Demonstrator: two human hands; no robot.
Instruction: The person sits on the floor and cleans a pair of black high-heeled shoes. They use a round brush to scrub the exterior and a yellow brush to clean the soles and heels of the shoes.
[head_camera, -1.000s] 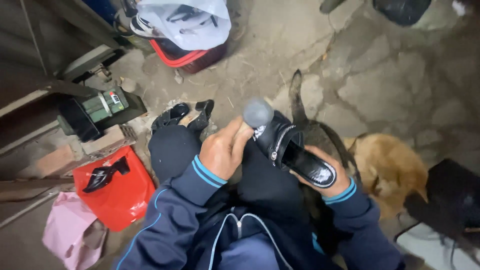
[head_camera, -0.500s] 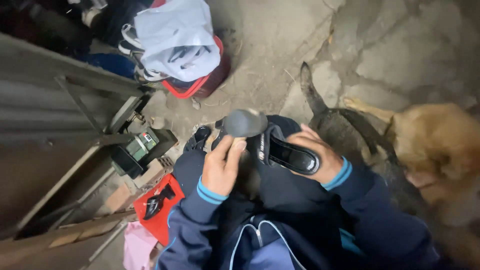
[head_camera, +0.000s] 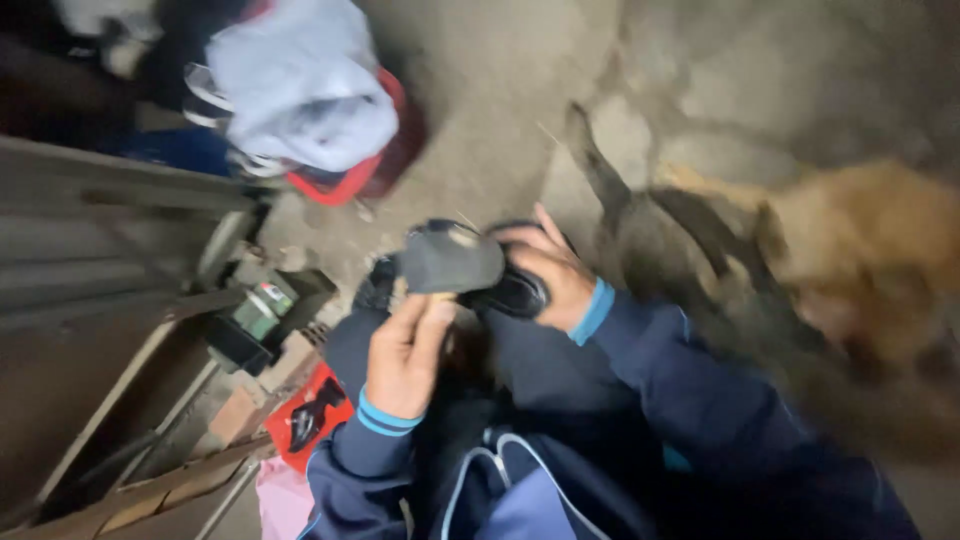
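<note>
The left hand (head_camera: 405, 355) is closed round the handle of a grey-headed brush (head_camera: 450, 258), head pressed to a black shoe (head_camera: 515, 292). The right hand (head_camera: 548, 270) is clamped on that shoe over the lap. The shoe looks light and fairly stiff, perhaps slick; best gripped round the sides. A tan dog (head_camera: 870, 250) stands just beside; red basket (head_camera: 385, 165) beyond.
</note>
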